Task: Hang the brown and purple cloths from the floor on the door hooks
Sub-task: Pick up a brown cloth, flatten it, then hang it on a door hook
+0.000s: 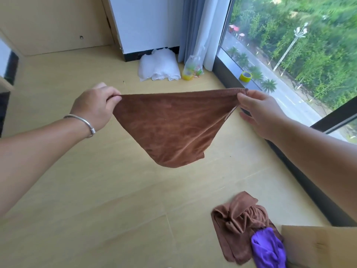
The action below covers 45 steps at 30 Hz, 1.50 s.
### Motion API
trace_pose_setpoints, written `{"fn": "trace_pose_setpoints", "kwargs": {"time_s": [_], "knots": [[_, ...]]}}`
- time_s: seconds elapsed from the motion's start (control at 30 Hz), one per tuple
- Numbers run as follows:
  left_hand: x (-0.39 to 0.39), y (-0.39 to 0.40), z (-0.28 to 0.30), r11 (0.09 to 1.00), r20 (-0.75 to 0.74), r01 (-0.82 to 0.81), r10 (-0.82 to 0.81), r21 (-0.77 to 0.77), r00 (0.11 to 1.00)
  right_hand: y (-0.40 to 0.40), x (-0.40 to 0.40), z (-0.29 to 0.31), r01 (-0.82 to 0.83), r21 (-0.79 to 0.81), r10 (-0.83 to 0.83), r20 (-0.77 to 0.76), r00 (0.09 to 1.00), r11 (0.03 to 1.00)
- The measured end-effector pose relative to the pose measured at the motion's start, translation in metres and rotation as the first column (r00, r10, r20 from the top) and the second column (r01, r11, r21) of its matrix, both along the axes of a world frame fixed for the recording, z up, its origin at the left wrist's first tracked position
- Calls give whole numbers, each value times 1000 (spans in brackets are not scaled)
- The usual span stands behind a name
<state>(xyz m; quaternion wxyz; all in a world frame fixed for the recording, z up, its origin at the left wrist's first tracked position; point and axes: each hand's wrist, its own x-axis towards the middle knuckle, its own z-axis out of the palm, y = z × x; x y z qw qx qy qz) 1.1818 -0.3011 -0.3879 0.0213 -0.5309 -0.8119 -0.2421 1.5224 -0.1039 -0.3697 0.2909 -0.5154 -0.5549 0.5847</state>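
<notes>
Both hands, left and right, each keep a pinching grip on a corner of the brown cloth, stretched above the floor.

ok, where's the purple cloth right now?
Head view, bottom right: the purple cloth lies on the floor, against the crumpled brown cloth and beside the cardboard box.

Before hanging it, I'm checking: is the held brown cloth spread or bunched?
Spread: the left hand and right hand pinch the brown cloth at its top corners.
</notes>
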Motion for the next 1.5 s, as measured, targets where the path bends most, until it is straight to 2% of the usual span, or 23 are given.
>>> {"fn": "trace_pose_setpoints", "kwargs": {"time_s": [0.17, 0.3, 0.43, 0.6, 0.67, 0.73, 0.87, 1.03, 1.23, 1.4, 1.5], "knots": [[25, -42, -6, 999, 22, 37, -38, 23, 999, -34, 25, -21, -39, -29, 40, 41, 998, 999], [66, -95, -36, 998, 76, 52, -50, -30, 996, -73, 62, -57, -90, -51, 94, 79, 992, 995], [118, -154, -85, 986, 113, 50, -32, -159, 993, -121, 111, -109, -160, -20, 161, 177, 971, 987], [189, -228, -161, 943, 180, 71, -12, -326, 984, -189, 178, -193, -259, -85, 272, 321, 907, 962], [216, -252, -194, 919, 214, 92, -8, -383, 977, -214, 202, -228, -331, 6, 289, 472, 833, 944], [239, -272, -226, 889, 243, 105, 8, -447, 970, -236, 220, -258, -485, 70, 338, 631, 699, 872], [271, -303, -281, 824, 300, 140, 37, -549, 953, -271, 249, -309, -725, 12, 425, 804, 417, 689], [283, -332, -327, 742, 351, 199, 52, -641, 935, -297, 273, -341, -750, -90, 477, 819, 319, 656], [252, -316, -367, 728, 399, 220, 79, -649, 913, -286, 237, -379, -739, -114, 402, 888, 224, 664], [217, -272, -426, 735, 386, 190, 106, -651, 916, -254, 192, -441, -689, -68, 321, 915, 246, 722], [199, -236, -468, 749, 376, 163, 121, -642, 919, -223, 168, -484, -626, -33, 291, 903, 315, 779]]}}
